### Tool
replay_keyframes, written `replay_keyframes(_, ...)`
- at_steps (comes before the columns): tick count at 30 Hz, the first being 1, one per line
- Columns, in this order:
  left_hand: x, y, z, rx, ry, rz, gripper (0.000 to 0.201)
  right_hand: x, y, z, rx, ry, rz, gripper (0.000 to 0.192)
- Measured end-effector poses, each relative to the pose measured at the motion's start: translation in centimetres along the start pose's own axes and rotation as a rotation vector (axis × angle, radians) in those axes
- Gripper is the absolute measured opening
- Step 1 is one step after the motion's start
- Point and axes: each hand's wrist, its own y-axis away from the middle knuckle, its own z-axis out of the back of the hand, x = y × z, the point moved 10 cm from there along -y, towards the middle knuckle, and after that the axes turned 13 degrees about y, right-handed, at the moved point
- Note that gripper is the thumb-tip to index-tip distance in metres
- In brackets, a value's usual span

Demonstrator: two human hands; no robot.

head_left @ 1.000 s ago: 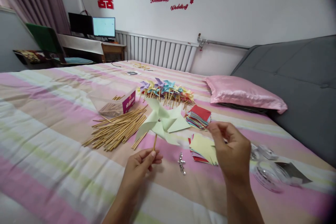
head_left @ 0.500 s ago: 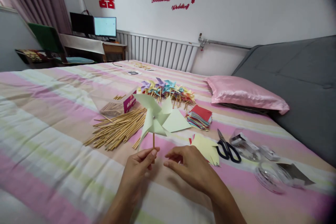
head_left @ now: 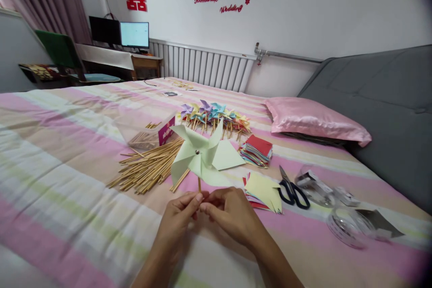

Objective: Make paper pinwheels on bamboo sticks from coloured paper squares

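Note:
A pale green paper pinwheel (head_left: 198, 155) stands upright on a thin wooden stick, its blades facing me. My left hand (head_left: 180, 213) pinches the stick below the blades. Close against it, my right hand (head_left: 227, 211) has its thumb and fingers closed on the lower stick, most of which the fingers hide. Behind the pinwheel lie a pale green paper sheet (head_left: 228, 156) and a spread pile of wooden sticks (head_left: 145, 168). Cut yellow paper pieces (head_left: 265, 189) rest beyond my right hand, with black-handled scissors (head_left: 293, 191) beside them.
Finished pinwheels (head_left: 212, 114) in several colours lie farther back on the striped bed. A clear plastic box (head_left: 148, 137) holds sticks. Stacked coloured paper (head_left: 257, 148), clear round containers (head_left: 346, 227) and a pink pillow (head_left: 313, 119) are to the right.
My right hand has moved left to meet my left hand at the stick and its fingers have closed. The pinwheel's blades have turned and now face me more squarely.

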Motion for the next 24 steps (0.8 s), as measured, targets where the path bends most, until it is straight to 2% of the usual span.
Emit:
replay_keyframes(8, 0.1, 0.1, 0.6, -0.102, 0.109, 0.041, 0.034, -0.7, -0.6, -1.1, -0.051, -0.122, -0.02, 0.017)
replay_keyframes(14, 0.0, -0.7, 1.5, -0.112, 0.099, -0.025, 0.033, -0.7, -1.4, -2.5, -0.052, -0.35, -0.09, 0.015)
replay_keyframes(18, 0.0, -1.1, 2.0, -0.093, 0.129, -0.017, 0.031, -1.0, -1.8, -3.9, -0.062, -0.52, -0.128, 0.017)
replay_keyframes(24, 0.0, -1.5, 2.7, -0.093, 0.213, -0.008, 0.027, -0.7, -1.9, -5.2, -0.102, -0.576, -0.107, 0.029)
